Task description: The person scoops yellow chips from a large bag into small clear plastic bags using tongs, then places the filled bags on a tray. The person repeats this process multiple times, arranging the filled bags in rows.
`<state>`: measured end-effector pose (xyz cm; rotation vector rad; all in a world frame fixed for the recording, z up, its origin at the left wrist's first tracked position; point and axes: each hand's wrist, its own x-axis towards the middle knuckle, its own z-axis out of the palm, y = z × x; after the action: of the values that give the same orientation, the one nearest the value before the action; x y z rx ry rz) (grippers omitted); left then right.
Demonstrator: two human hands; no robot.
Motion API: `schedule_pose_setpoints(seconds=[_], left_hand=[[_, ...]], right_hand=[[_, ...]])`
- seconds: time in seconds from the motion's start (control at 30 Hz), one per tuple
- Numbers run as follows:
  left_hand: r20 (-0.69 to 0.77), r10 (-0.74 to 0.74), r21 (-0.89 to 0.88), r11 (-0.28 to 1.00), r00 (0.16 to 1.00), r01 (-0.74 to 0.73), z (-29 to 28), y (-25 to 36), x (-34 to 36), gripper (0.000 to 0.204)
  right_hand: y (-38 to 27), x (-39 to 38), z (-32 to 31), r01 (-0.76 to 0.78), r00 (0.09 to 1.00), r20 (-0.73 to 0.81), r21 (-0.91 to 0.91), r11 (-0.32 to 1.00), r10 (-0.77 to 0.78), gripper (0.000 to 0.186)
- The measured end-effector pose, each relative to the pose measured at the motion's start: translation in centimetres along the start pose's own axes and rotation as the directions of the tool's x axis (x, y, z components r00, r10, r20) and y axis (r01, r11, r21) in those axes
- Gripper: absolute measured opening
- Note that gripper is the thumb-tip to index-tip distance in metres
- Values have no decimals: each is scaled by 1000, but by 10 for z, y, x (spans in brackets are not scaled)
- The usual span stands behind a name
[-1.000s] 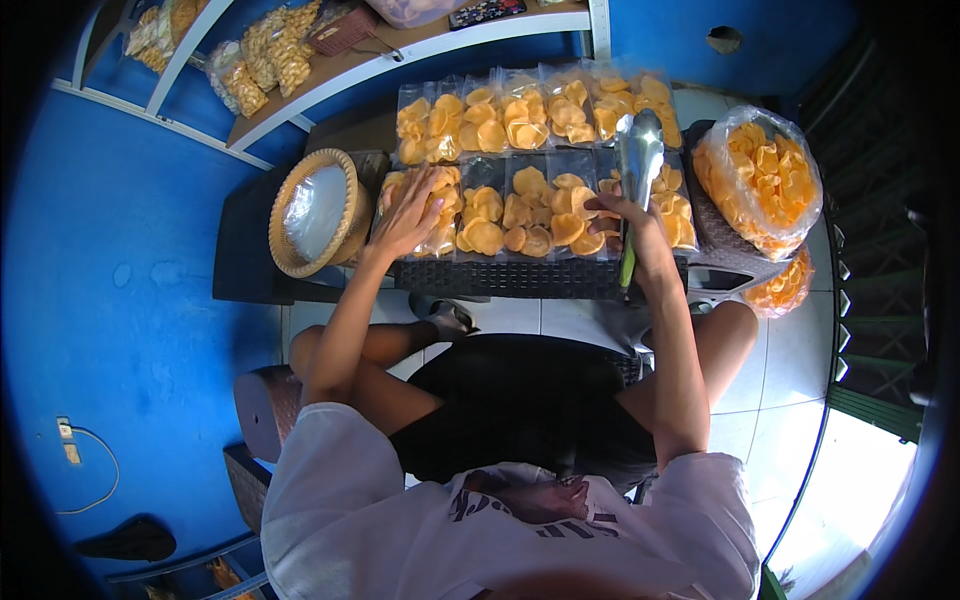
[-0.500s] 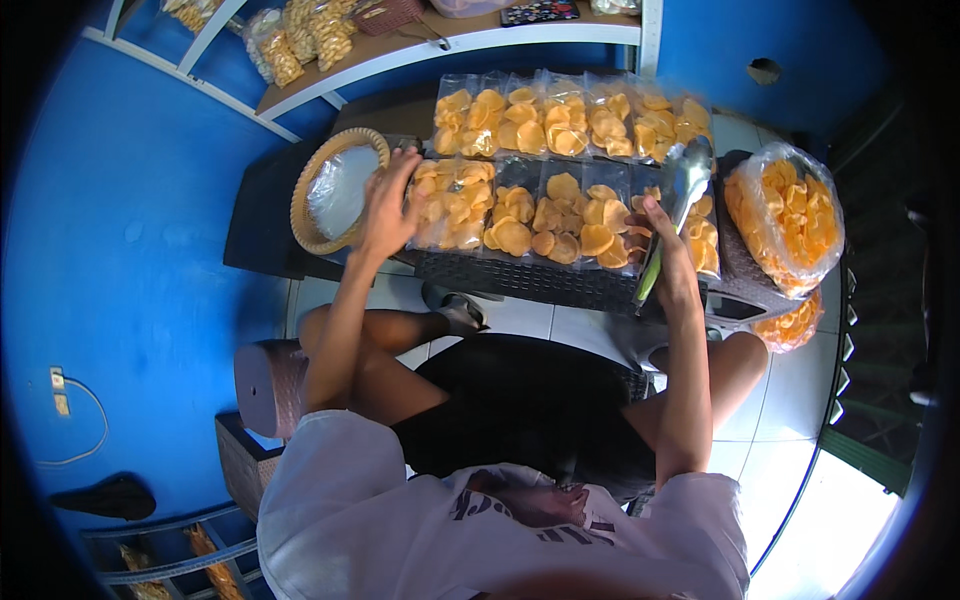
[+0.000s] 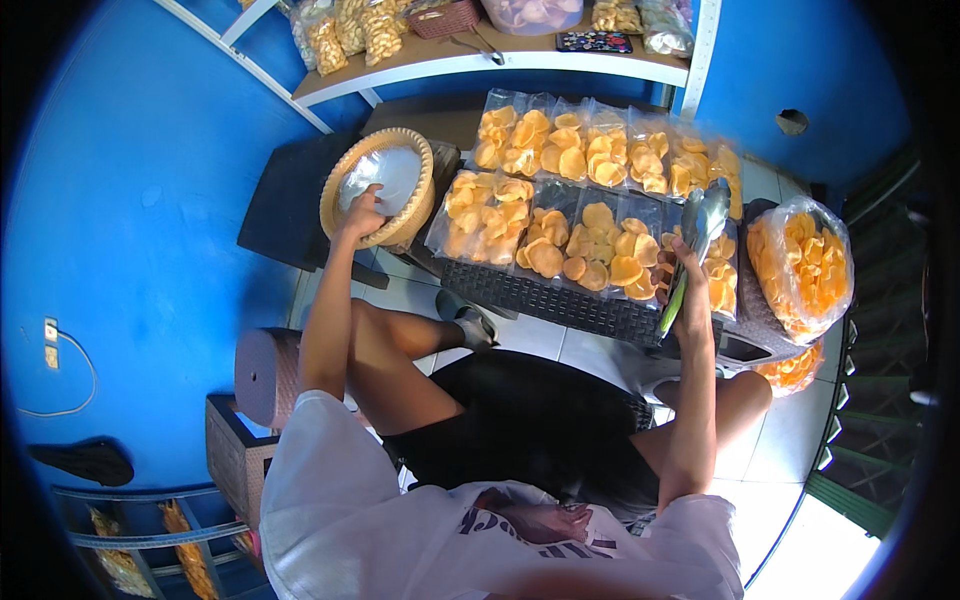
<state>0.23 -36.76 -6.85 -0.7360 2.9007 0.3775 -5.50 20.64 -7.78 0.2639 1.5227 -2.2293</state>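
On my feed the basket (image 3: 329, 197) holds clear plastic (image 3: 392, 170); my left hand (image 3: 363, 214) is in there, can't tell if pinching. Right hand (image 3: 690, 302) grips shiny green-handled tongs (image 3: 706, 222) over see-through bags of golden chips (image 3: 598, 240) on the desk (image 3: 540, 297).

Above the basket (image 3: 418, 215) your left hand (image 3: 363, 215) has open room; sideways the rim (image 3: 329, 205) blocks it, then bags (image 3: 490, 215) rightward, where tongs (image 3: 707, 210) jut from your right hand (image 3: 693, 312) and a sack (image 3: 798, 265) stands beyond

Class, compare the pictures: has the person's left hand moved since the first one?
Yes. The left hand has moved leftward, judged against the woven basket: from the left end of the front row of snack bags to the basket's opening.
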Motion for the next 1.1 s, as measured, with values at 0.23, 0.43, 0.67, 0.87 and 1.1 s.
schedule_pose_setpoints(seconds=[0.23,0.43,0.67,0.87,1.1], left_hand=[[95,-123,-85,988,988,132,-7,24,-5,64],[87,-68,16,998,994,67,-3,28,0,86],[26,-205,-80,975,978,206,0,32,12,87],[-34,-174,-71,983,984,172,6,23,35,71],[-87,-265,-135,958,960,253,7,22,49,44]], right_hand=[[7,-1,8,12,998,-62,-46,999,-15,43],[5,-3,17,-1,1000,-8,-49,999,1,42],[9,-2,28,9,1000,-26,-65,998,-11,46],[14,-1,34,2,1000,-14,-38,999,-3,47],[15,0,25,-52,998,30,-45,998,53,61]])
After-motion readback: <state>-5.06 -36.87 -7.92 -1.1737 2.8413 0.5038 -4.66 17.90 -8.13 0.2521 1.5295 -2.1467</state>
